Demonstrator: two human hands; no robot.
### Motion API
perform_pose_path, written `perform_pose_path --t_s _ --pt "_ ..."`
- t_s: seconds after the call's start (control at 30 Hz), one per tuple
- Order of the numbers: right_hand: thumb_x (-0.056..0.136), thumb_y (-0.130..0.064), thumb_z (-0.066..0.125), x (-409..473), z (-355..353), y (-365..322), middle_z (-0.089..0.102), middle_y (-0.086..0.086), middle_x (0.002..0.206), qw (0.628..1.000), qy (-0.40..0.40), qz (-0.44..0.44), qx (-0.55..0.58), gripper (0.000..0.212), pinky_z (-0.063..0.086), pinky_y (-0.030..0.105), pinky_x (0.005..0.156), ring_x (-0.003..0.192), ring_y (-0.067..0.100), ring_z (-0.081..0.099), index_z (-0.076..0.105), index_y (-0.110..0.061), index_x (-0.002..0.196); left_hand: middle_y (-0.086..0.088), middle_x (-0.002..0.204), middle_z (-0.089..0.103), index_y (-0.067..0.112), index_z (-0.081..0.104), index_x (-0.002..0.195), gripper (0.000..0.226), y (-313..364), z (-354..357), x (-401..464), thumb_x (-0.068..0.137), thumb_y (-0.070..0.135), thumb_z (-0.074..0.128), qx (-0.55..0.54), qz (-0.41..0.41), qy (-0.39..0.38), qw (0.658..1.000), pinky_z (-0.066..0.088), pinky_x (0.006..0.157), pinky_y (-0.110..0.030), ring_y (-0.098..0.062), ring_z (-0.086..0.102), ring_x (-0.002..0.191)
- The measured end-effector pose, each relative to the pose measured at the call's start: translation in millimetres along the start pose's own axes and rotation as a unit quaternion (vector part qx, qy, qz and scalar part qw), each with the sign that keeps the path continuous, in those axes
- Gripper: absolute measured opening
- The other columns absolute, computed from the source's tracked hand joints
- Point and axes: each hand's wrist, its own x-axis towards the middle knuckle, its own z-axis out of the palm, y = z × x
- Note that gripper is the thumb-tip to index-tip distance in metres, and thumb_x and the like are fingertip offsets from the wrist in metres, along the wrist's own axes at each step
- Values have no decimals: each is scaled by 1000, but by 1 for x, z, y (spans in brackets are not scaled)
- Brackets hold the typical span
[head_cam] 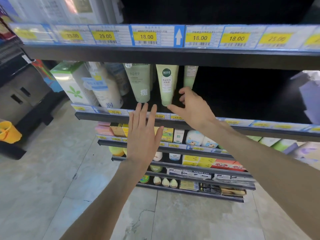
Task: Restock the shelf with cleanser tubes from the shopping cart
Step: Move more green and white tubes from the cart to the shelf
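Three pale green cleanser tubes stand cap-down on the second shelf (pixel 242 126): a left tube (pixel 140 84), a middle tube (pixel 167 84) and a rear tube (pixel 190 77). My right hand (pixel 192 108) is at the shelf edge just right of the middle tube, thumb tip near its cap, fingers loosely bent and holding nothing. My left hand (pixel 143 135) is spread flat, fingers straight, in front of the shelf edge below the left tube, holding nothing. The shopping cart is out of view.
Bottles and a white-green box (pixel 74 84) fill the shelf's left part. To the right of the tubes the shelf is dark, with purple packs (pixel 310 94) at the far right. The upper shelf (pixel 155 54) carries price tags. Lower shelves hold small goods. A yellow bucket (pixel 8 132) sits on the left.
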Motion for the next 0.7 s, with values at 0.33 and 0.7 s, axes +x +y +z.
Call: perform_pose_path --t_s 0.33,0.7 --pt "93 -66 58 -118 -58 5 20 7 168 977 -33 -4 -210 95 19 51 126 155 27 16 10 -24 163 -11 173 13 22 15 166 69 19 -75 -42 107 54 32 60 66 -107 990 15 128 -52 -31 5 161" --pt "92 -72 53 -324 -168 33 14 5 170 966 -29 125 -225 95 15 53 126 158 27 8 11 -25 163 -11 171 20 20 28 163 64 162 -172 -128 109 55 23 -42 210 -150 965 21 126 -56 -31 13 160"
